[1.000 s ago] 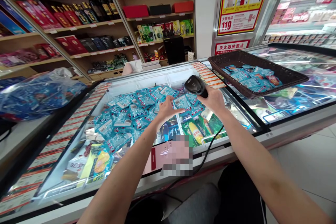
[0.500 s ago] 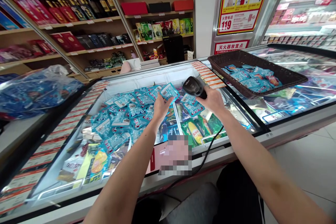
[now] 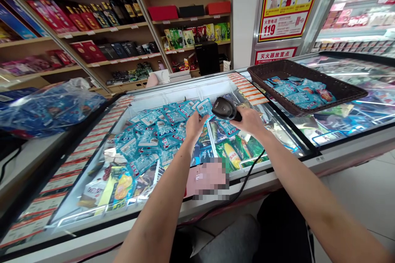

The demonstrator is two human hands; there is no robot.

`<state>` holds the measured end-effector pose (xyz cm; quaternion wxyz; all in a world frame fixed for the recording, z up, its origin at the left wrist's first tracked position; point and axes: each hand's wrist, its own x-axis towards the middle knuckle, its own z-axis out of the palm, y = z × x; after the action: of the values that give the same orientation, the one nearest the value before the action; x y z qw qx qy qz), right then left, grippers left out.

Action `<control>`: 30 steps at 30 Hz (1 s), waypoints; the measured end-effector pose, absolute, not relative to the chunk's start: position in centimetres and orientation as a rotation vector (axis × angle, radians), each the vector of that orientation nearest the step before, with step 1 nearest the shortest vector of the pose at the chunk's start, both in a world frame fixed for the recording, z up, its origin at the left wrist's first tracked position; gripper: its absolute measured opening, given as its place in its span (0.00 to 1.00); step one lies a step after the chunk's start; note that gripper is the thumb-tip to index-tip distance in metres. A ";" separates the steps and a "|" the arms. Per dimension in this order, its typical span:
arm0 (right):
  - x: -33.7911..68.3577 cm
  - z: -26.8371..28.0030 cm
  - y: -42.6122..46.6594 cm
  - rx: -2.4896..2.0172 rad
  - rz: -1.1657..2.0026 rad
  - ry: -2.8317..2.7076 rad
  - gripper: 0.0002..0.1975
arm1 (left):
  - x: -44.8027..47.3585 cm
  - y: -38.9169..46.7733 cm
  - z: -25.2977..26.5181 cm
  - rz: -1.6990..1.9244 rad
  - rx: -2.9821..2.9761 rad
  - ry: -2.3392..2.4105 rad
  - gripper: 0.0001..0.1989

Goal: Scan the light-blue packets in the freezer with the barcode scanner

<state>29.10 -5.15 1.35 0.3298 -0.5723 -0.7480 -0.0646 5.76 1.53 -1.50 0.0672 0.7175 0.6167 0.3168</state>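
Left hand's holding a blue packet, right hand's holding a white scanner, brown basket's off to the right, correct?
Not white: the head view shows a black scanner in the right hand. The left hand holds a blue packet, and the brown basket is off to the right.

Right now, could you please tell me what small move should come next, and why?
Perhaps angle the scanner slightly toward the barcode on the blue packet, since the left hand holds it with that side showing and the right hand holds the scanner beside it.
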 end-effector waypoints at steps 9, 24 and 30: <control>29.2 1.4 -5.3 -1.456 -0.161 -1.985 0.14 | 6.1 1.2 -1.1 0.859 2.200 1.909 0.20; 28.9 1.7 -5.6 -1.415 -0.097 -2.037 0.13 | 5.9 1.2 -1.3 0.933 2.208 1.816 0.17; 28.9 1.7 -5.6 -1.402 -0.086 -2.041 0.13 | 5.9 1.2 -1.3 0.930 2.202 1.793 0.17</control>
<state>28.91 -5.60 1.66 0.3260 -0.5350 -0.7787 -0.0328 5.88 1.19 -1.31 0.0767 0.7349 0.5982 0.3102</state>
